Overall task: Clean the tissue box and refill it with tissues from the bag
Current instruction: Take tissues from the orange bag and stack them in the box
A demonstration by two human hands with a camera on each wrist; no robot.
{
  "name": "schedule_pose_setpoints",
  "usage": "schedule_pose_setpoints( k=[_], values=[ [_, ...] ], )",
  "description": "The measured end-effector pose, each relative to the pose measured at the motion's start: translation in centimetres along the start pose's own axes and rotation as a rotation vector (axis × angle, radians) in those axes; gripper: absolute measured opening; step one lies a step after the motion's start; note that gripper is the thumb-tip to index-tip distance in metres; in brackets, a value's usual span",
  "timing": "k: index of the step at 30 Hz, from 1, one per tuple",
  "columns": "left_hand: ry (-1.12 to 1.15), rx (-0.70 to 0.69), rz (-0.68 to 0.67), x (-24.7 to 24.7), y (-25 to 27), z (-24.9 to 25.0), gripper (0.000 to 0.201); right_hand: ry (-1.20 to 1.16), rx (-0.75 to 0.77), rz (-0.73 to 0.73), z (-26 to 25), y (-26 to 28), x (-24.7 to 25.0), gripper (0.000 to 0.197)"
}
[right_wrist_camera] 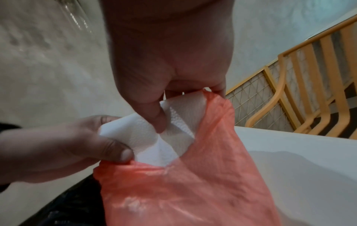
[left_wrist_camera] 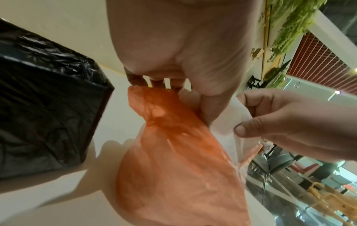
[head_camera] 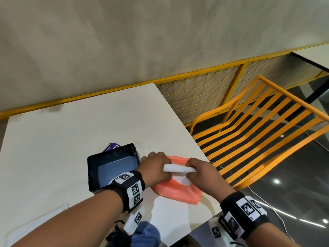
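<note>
An orange plastic bag (head_camera: 178, 190) lies on the white table (head_camera: 71, 139), to the right of the black tissue box (head_camera: 112, 166). The box stands with its top open and is wrapped in black plastic (left_wrist_camera: 44, 114). A folded stack of white tissues (head_camera: 178, 168) sticks out of the bag's mouth (right_wrist_camera: 193, 191). My left hand (head_camera: 160, 168) pinches the left end of the stack (right_wrist_camera: 154, 133) with its thumb. My right hand (head_camera: 194, 171) pinches the right end, thumb pressed into the tissues. The lower part of the stack is hidden inside the bag.
A purple packet (head_camera: 112, 147) lies behind the box. The table's right edge runs close to the bag. Beyond it stands an orange slatted chair (head_camera: 258, 131), with a yellow mesh panel (head_camera: 195, 93) along the wall and a thin white cable (head_camera: 277, 216) on the dark floor.
</note>
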State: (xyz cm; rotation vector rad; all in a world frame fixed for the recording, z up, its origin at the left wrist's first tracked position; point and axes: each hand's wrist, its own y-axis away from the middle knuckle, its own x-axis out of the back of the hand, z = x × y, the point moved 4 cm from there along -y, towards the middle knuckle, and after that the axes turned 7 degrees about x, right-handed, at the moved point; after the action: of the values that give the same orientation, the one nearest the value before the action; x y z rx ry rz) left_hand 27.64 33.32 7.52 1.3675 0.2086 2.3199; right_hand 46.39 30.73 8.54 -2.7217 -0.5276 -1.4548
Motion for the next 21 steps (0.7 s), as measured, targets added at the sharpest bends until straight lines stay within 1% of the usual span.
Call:
schedule_pose_setpoints(
  k=[1, 3, 5, 7, 8, 10, 12, 13, 15, 16, 18, 21],
  values=[
    [0.052, 0.002, 0.012, 0.3, 0.1, 0.0, 0.024, -0.053, -0.017, 0.003, 0.1, 0.1, 0.4, 0.021],
    [0.205, -0.001, 0.049, 1.1, 0.3, -0.1, 0.025, -0.137, -0.051, -0.003, 0.2, 0.3, 1.4, 0.032],
    [0.454, -0.008, 0.084, 2.1, 0.7, 0.0, 0.023, -0.234, -0.092, 0.012, 0.7, 0.5, 2.5, 0.044],
    [0.710, -0.013, 0.098, 3.1, 1.1, 0.2, 0.012, -0.387, -0.125, 0.066, 1.0, 0.8, 3.7, 0.049],
    [0.819, -0.010, 0.107, 3.7, 1.4, 0.2, 0.014, -0.511, -0.126, 0.098, 0.8, 0.8, 4.3, 0.050],
    [1.005, -0.003, 0.115, 4.8, 1.8, 0.1, 0.031, -0.818, -0.077, 0.143, -0.1, 0.9, 5.4, 0.048],
    [1.143, -0.023, 0.103, 6.0, 2.0, 0.3, 0.041, -1.087, -0.012, 0.114, -1.5, 0.7, 6.2, 0.048],
    [1.190, -0.036, 0.098, 6.7, 2.2, 0.5, 0.044, -1.194, 0.013, 0.086, -2.2, 0.4, 6.3, 0.052],
    [1.260, -0.074, 0.105, 8.0, 2.8, 0.8, 0.047, -1.355, 0.040, 0.046, -3.4, -0.4, 6.4, 0.067],
    [1.292, -0.089, 0.114, 8.5, 3.0, 0.9, 0.047, -1.411, 0.050, 0.052, -4.1, -0.8, 6.3, 0.068],
    [1.391, -0.105, 0.146, 9.3, 3.5, 0.5, 0.049, -1.456, 0.066, 0.101, -5.8, -1.5, 6.4, 0.056],
    [1.653, -0.069, 0.206, 9.8, 4.2, -0.6, 0.060, -1.469, 0.136, 0.226, -9.2, -2.4, 7.1, 0.050]
  ],
)
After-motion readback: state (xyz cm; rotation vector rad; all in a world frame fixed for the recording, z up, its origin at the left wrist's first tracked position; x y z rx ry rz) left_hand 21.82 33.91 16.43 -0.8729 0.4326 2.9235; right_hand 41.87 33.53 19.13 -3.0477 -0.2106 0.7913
